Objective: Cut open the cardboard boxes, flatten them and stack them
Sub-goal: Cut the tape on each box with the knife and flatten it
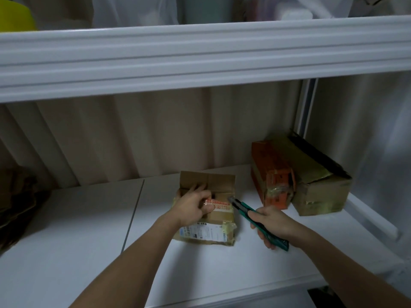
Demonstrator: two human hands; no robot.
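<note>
small cardboard box [209,216] on white shelf [77,230], far flap up, tape across top | looks light, thin-walled, likely to slide or crush; brace by the top edge | left hand [193,207] clamped on that edge | right hand [270,221] wrapped around green utility knife [242,208], tip at tape | two boxes [300,174] right

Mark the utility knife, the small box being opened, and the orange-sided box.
utility knife [244,210]: head view, green handle.
small box [219,218]: head view, top panel.
orange-sided box [272,167]: head view, orange side.
</note>
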